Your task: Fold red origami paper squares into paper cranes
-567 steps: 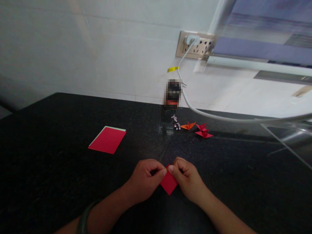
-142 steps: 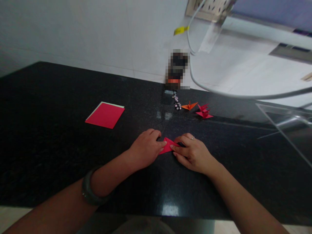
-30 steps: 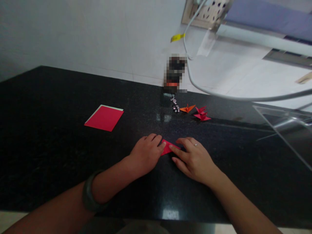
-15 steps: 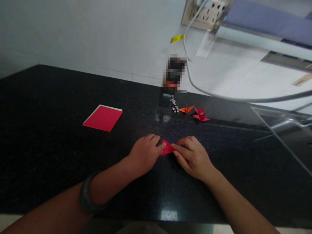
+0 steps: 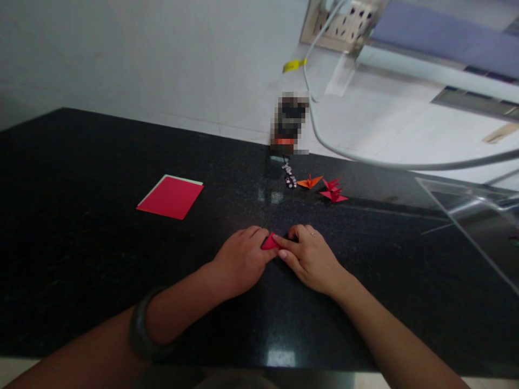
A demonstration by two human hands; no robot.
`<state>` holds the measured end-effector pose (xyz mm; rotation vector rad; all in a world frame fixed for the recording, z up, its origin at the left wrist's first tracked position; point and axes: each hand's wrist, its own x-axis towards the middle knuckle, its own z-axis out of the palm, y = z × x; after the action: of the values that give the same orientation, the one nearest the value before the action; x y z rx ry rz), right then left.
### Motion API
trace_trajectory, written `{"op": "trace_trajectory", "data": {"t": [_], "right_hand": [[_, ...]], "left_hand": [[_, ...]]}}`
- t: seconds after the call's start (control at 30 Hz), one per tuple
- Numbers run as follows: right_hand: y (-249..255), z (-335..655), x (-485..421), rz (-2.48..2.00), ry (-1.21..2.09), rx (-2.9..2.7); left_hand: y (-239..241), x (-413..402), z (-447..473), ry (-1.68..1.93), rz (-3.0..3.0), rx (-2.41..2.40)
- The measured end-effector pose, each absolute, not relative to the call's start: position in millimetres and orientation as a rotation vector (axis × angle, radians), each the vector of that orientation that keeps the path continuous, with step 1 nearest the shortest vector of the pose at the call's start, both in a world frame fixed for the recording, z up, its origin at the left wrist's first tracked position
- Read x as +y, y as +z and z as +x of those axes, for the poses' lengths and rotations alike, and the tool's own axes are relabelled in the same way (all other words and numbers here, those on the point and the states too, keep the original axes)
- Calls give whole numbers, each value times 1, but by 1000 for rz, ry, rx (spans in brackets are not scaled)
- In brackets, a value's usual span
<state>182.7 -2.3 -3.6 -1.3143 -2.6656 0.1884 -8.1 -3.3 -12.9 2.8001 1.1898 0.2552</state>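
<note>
A small folded red paper [image 5: 270, 242] lies on the black counter [image 5: 81, 259], mostly covered by my fingers. My left hand [image 5: 239, 259] presses its left side with curled fingers. My right hand [image 5: 308, 258] pinches and presses its right side, the index finger laid across it. The two hands touch over the paper. Only a small red triangle shows between them.
A stack of red paper sheets [image 5: 170, 196] lies to the left. Folded paper cranes, one orange [image 5: 310, 181] and red ones [image 5: 333, 192], sit at the back by a small beaded item [image 5: 288, 177]. A white cable [image 5: 365, 159] runs from a wall socket [image 5: 340, 21]. A clear sheet [image 5: 474, 227] lies at right.
My right hand has slid left across the red paper, closing toward my left hand. Less of the paper shows now than one second ago.
</note>
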Motion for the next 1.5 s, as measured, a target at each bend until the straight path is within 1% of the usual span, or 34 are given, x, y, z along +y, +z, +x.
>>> {"op": "trace_trajectory", "data": {"t": [0.37, 0.57, 0.73, 0.9, 1.1, 1.17, 1.3, 1.5], "right_hand": [[-6, 176, 2, -1490, -26, -2656], [-7, 175, 0, -1418, 31, -2667], [-8, 178, 2, -1495, -16, -2624], [0, 186, -7, -1374, 39, -2677], [9, 209, -13, -1371, 77, -2751], [8, 215, -9, -1395, 110, -2683], [-1, 207, -3, -1525, 178, -2346], [-13, 184, -3, -1533, 322, -2316]], "left_hand": [[-9, -3, -6, 244, 2794, 1212], [-11, -3, -6, 230, 2769, 1226], [-12, -3, -7, 252, 2770, 1234], [-14, -3, -8, 263, 2747, 1218], [-13, -5, -7, 267, 2711, 1246], [-12, -5, -7, 271, 2699, 1246], [-14, -3, -8, 287, 2675, 1256], [-13, -3, -7, 292, 2643, 1283]]}}
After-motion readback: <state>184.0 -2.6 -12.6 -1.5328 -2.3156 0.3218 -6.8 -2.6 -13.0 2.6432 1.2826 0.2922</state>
